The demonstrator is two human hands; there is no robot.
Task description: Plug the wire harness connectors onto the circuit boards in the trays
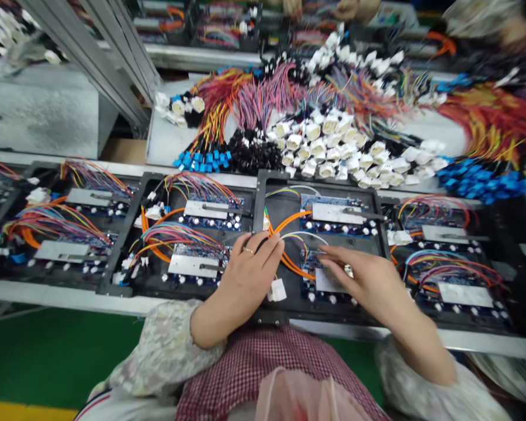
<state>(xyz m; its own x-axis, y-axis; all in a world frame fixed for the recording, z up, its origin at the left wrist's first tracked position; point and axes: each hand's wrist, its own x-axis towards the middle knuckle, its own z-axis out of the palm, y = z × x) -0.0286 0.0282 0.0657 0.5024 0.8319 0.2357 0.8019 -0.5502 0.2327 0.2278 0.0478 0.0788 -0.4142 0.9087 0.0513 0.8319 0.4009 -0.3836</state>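
My left hand (248,280), with a ring on one finger, reaches over the near left part of a black tray (259,202). Its fingers are bent together on thin white and coloured wires (304,235), beside thick orange wires (291,266). My right hand (368,280) is over the nearer circuit board (307,257), partly covering its metal plate (328,280). Thumb and fingers come close together at the board's upper edge; what lies between the tips is hidden. A second circuit board (339,213) sits farther back in the same tray. A white connector (277,290) lies near my left wrist.
Neighbouring trays with wired boards stand left (197,263) and right (464,292). Behind lie heaped wire harnesses (272,93) with white connectors (319,143) and blue connectors (201,159). A metal post (114,58) rises at back left. Another person's hands (350,9) show across the bench.
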